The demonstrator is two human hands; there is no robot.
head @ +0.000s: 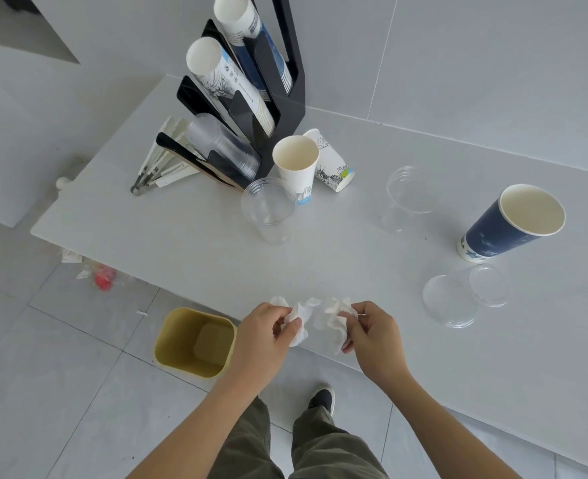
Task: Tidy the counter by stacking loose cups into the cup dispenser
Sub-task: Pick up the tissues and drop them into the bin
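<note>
A black cup dispenser (285, 108) stands at the back of the white counter (182, 236), its slanted slots holding stacks of paper cups and clear cups. Loose on the counter are an upright white paper cup (297, 167), a white printed cup (332, 164) lying on its side behind it, two upright clear plastic cups (268, 210) (406, 198), a dark blue paper cup (513, 224) and a clear cup (465, 295) lying on its side. At the counter's front edge my left hand (265, 335) and my right hand (372, 331) both grip a crumpled white tissue (315, 319).
A yellow waste bin (196, 342) stands open on the floor just left of my left hand, below the counter edge. Paper sleeves and straws (168, 160) fan out left of the dispenser. Red and white litter (102, 273) lies on the floor.
</note>
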